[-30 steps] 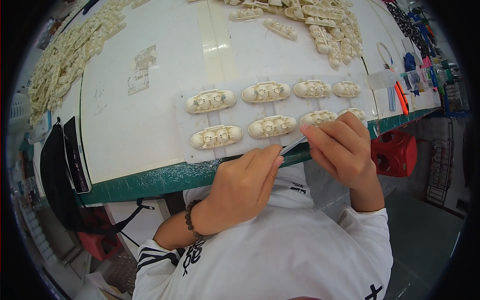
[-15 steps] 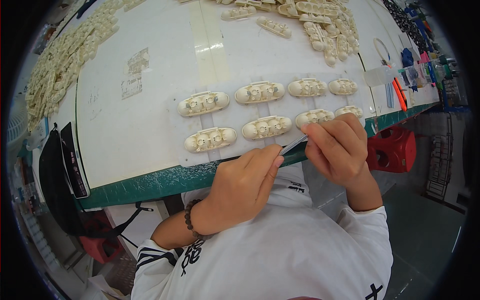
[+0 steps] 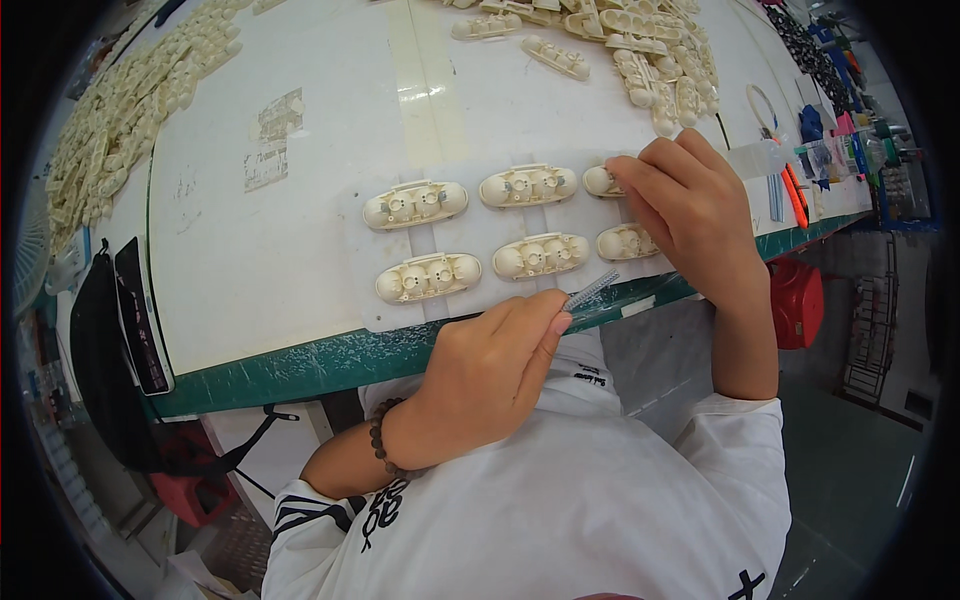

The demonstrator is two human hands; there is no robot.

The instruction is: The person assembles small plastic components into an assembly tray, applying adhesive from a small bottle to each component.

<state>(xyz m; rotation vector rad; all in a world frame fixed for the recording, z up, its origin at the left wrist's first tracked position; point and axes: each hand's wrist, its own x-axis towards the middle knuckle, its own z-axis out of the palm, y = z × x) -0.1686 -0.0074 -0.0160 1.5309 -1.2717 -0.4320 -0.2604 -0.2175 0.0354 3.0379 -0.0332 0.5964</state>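
Observation:
My left hand (image 3: pixel 490 370) is closed near the table's front edge, pinching a thin grey strip (image 3: pixel 594 290) with a fine repeating pattern; its free end points up and right. My right hand (image 3: pixel 695 215) reaches over the right side of a pale board (image 3: pixel 385 322), its fingertips pinched together at a cream plastic part (image 3: pixel 600 182) in the back row. Whatever is between those fingers is hidden. Similar oblong cream parts stand in two rows on the board, such as a back-row part (image 3: pixel 415 205) holding small grey pieces and a front-row part (image 3: pixel 428 278). My right hand covers the rightmost parts.
Heaps of cream parts lie at the far left (image 3: pixel 110 130) and back right (image 3: pixel 640 60). An orange tool (image 3: pixel 795 195) rests at the right. A black bag (image 3: pixel 100 360) hangs at the left edge, and a red stool (image 3: pixel 797 300) stands below the table's right side.
My right hand has left the strip's end and moved forward to the third part of the back row. My left hand stays in place, still pinching the strip.

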